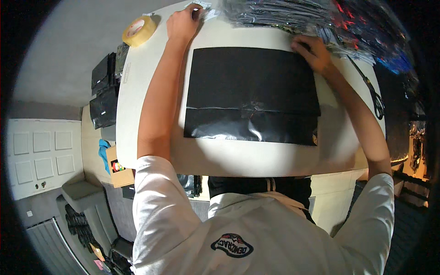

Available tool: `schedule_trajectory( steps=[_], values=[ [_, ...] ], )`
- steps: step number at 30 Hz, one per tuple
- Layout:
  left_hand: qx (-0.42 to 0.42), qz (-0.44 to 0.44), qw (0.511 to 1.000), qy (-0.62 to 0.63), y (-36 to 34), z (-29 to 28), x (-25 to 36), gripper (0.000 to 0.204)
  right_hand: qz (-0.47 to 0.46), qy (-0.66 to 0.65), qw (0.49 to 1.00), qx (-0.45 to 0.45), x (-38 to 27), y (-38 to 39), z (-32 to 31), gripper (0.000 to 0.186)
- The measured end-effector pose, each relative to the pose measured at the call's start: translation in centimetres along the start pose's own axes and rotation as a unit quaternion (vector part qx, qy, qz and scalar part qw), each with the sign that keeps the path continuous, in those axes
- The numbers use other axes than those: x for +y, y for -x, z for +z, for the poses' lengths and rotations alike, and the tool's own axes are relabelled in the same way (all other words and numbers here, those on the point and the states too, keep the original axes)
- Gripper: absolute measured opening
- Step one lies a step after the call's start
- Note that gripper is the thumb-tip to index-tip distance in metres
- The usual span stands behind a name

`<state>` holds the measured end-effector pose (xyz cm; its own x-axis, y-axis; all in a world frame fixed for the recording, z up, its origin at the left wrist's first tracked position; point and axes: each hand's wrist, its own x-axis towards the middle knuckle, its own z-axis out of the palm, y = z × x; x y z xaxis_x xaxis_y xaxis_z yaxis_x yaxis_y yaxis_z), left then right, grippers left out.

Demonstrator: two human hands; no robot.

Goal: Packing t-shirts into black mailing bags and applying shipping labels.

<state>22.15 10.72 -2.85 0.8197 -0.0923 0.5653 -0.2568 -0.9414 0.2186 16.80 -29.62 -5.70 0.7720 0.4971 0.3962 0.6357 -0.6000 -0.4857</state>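
Observation:
A black plastic mailing bag (252,82) lies flat on the white table, with a fold running across its lower part. My left hand (182,24) reaches beyond its far left corner. Its fingers are pinched at some white paper slips (211,13) by the table's far edge. Past the bag's far right corner is my right hand (315,52), its thumb and fingers curled together. It is next to a pile of clear plastic-wrapped items (279,13); whatever sits between its fingertips is too small to make out.
A roll of yellowish tape (139,31) stands at the table's far left edge. Black-handled scissors (373,94) lie along the right side. Dark packages (104,105) and a cardboard box (120,172) are off to the left, below the white tabletop (220,158).

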Motion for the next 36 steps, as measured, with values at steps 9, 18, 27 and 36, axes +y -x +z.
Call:
schedule_trajectory(
  steps=[9, 18, 27, 36],
  values=[
    [0.064, 0.017, 0.998, 0.017, 0.4, 1.2, -1.6, 0.024, -0.035, -0.017, 0.999, -0.002, -1.2, -0.3, -0.3, 0.031],
    [0.046, 0.015, 0.996, 0.077, -0.2, 1.6, -2.2, 0.021, 0.003, -0.010, 0.999, -0.033, -0.3, -0.5, -0.1, 0.035],
    [0.055, -0.003, 0.989, 0.139, 0.2, 1.2, -2.8, 0.022, 0.026, -0.017, 0.999, -0.030, -0.9, -0.5, -0.2, 0.035],
    [0.081, -0.092, 0.960, 0.250, 0.9, 0.2, -2.4, 0.019, 0.012, -0.043, 0.999, -0.010, -0.7, -0.6, 0.0, 0.036]
  ],
)
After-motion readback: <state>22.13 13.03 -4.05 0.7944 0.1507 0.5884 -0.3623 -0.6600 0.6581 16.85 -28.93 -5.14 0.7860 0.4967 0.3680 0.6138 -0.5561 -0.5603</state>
